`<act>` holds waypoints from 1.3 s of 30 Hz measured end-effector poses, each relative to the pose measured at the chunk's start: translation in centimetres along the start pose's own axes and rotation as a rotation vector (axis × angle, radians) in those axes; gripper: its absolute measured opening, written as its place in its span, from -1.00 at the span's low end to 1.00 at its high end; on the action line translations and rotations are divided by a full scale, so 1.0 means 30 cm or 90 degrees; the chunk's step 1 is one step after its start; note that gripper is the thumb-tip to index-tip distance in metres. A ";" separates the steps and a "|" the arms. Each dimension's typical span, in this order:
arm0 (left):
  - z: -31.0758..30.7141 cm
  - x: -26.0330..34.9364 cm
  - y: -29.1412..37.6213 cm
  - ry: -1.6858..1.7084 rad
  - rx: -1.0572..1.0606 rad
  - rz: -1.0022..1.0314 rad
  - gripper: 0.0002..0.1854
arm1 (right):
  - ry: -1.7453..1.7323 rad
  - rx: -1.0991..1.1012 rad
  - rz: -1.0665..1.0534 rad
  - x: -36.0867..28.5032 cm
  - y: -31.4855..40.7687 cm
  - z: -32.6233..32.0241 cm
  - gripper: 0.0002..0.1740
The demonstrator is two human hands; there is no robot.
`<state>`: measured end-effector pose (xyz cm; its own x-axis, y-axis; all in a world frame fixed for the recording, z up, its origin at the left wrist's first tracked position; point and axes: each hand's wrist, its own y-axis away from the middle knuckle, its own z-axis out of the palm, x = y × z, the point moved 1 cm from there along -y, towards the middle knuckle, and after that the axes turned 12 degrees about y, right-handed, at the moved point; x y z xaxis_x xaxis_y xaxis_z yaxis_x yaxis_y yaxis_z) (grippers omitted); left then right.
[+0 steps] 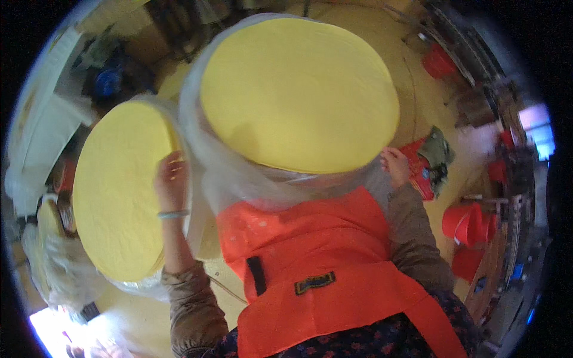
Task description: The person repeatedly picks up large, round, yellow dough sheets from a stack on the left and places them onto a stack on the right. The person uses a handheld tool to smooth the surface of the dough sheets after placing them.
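Before me stands a large round stack topped with a yellow disc, its sides wrapped in clear plastic film. To its left is a second stack with a similar yellow disc, also wrapped around its side. My left hand is over the right edge of that left disc, fingers curled and blurred by motion; whether it grips anything cannot be seen. At the near right rim of the larger disc, my right hand has its fingertips at the edge, and its grip is unclear.
Red buckets stand on the floor at the right. A green cloth lies on a red object beyond my right hand. Machinery or racks line the right side. Plastic-wrapped material is at the lower left.
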<state>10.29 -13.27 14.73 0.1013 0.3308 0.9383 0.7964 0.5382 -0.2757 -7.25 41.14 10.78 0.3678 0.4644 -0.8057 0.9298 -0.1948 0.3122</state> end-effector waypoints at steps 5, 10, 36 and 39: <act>0.715 0.129 0.119 -0.072 -0.390 -0.076 -0.77 | -0.094 -0.061 0.029 0.050 0.015 -0.027 -0.70; 1.026 0.115 0.226 -0.119 -0.499 0.063 -0.83 | 0.064 0.007 -0.068 0.092 -0.043 -0.004 -0.72; 1.460 0.209 0.281 -0.275 -0.575 0.170 -0.83 | 0.539 0.035 -0.656 0.127 -0.103 -0.107 -0.75; 1.493 0.197 0.305 -0.395 -0.581 0.240 -0.78 | 0.568 0.019 -0.670 0.148 -0.133 -0.106 -0.74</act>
<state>-8.53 28.33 8.41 0.3146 0.8092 0.4962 0.9369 -0.3485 -0.0258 -9.31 46.72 7.56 -0.6084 0.7915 -0.0570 0.7751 0.5774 -0.2566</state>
